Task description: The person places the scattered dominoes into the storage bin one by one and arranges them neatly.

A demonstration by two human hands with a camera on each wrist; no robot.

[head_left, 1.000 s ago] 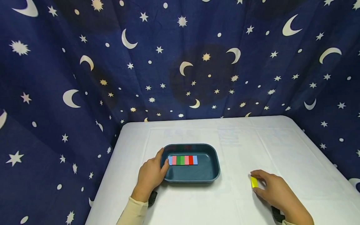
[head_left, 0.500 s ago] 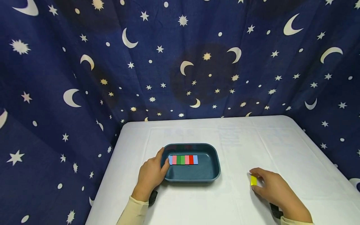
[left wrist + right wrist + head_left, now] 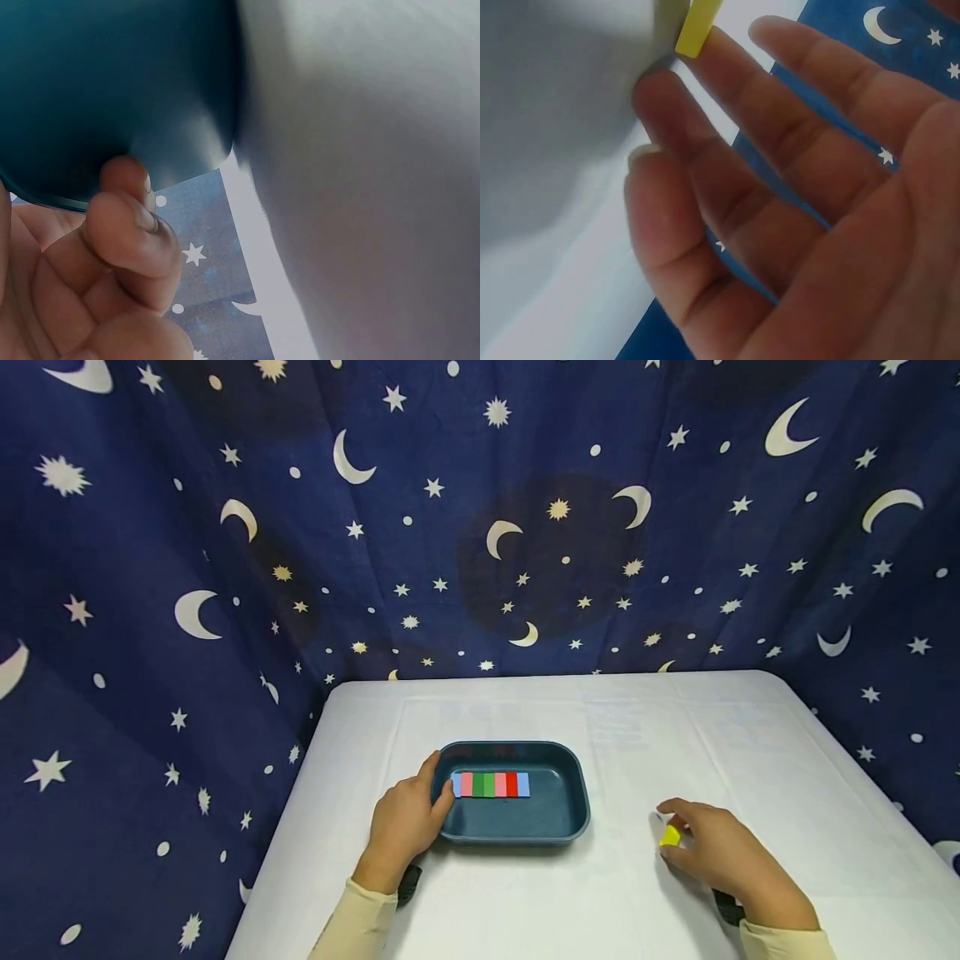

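Observation:
My left hand [image 3: 408,818] grips the left wall of a dark teal rectangular tray [image 3: 517,841], its thumb over the rim and the other fingers outside. Curled fingers show under the tray's wall [image 3: 112,90] in the left wrist view. Inside lies a row of small coloured blocks [image 3: 490,785], blue, pink, green, red and blue among them, side by side. To the right, my right hand [image 3: 716,847] pinches a small yellow block [image 3: 671,836], tilted, between thumb and fingers, close over the table. The right wrist view shows one end of that yellow block [image 3: 697,30] by the fingertips.
A white cloth covers the table [image 3: 622,893]. Behind it and at both sides hangs a dark blue curtain [image 3: 420,552] with moons and stars. Bare cloth lies between the tray and my right hand.
My right hand has shifted a little left and away from me, and the yellow block has tilted between its fingers. The left hand and tray stay as they were.

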